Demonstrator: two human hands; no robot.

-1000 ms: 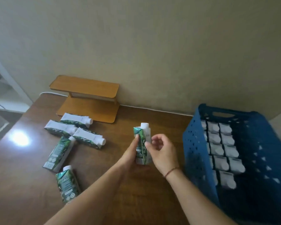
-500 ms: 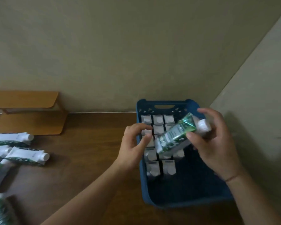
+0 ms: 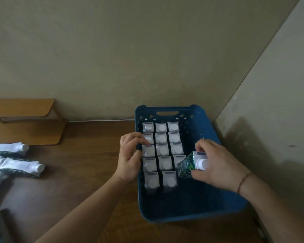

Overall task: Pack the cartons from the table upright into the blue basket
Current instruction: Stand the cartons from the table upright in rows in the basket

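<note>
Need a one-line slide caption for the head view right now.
Right hand lowers a tilted carton into the blue basket; left hand rests on its rim.

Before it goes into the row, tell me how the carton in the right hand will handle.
The carton looks stiff: its edges stay square in the right hand. Tall and narrow, it probably tips easily alone, but the upright packed cartons and blue basket should brace it. The glossy print may be a bit slippery. Weight cannot be judged.
</note>
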